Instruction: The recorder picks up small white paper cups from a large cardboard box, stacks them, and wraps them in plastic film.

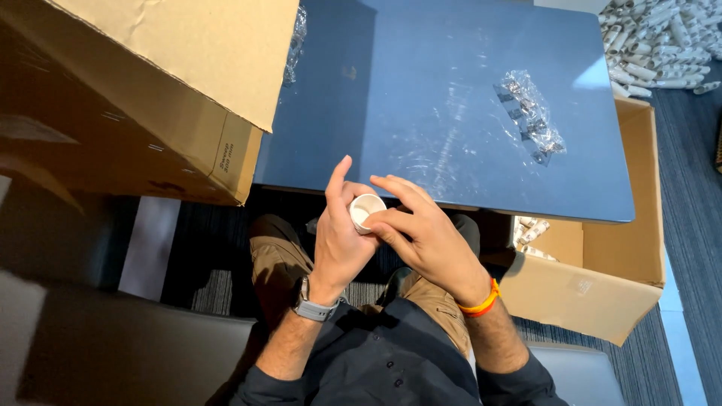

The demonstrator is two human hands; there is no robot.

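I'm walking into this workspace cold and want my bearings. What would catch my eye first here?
First, the two hands at centre: the left hand and right hand hold a small white cup-shaped part between them, above the lap. Beyond them lies a blue board with a clear plastic bag of small parts on it. A big cardboard box fills the upper left.
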